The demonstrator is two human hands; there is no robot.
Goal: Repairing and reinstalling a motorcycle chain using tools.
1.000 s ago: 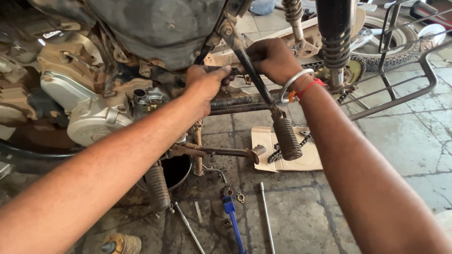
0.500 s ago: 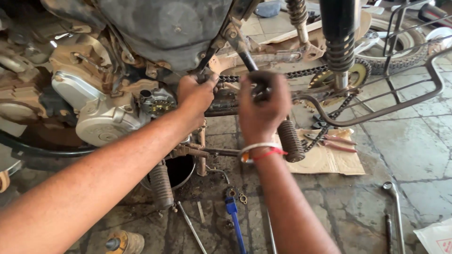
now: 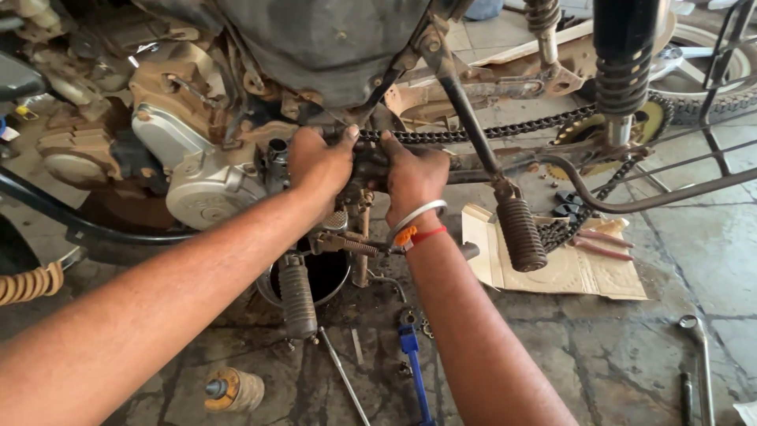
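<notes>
A dusty motorcycle fills the far side of the scene, its silver engine case at left. The drive chain runs right from the middle toward the rear sprocket. Both hands meet at the chain's left end beside the engine: the left hand and right hand have fingers curled around the parts there. A cardboard sheet lies on the floor at right; a blue tool lies near.
</notes>
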